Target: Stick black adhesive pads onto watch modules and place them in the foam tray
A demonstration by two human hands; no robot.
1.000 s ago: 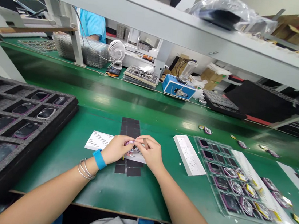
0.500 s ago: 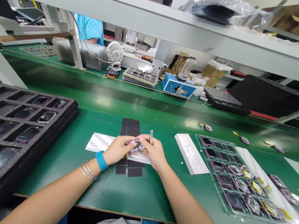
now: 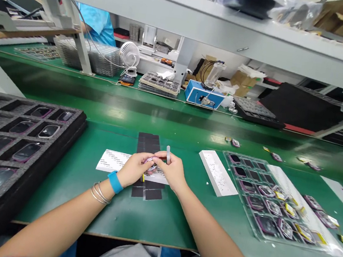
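Device (image 3: 153, 168), purple-rimmed, sits between your left hand (image 3: 136, 168) and right hand (image 3: 172, 171) over the printed sheet (image 3: 110, 161), left fingers pinching it, right ones touching it while gripping a grey tool (image 3: 168, 154). It looks light, stiff and probably fragile inside, so hold its edges; the yellow piece (image 3: 143, 178) hanging beneath could snag, and the white box (image 3: 228, 193) stands rightward on the worktop (image 3: 174, 223).

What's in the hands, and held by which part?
The left hand holds a small purple-rimmed device by its edge. The right hand, also at the device, grips a slim grey tool below its raised end; the lower part is hidden.
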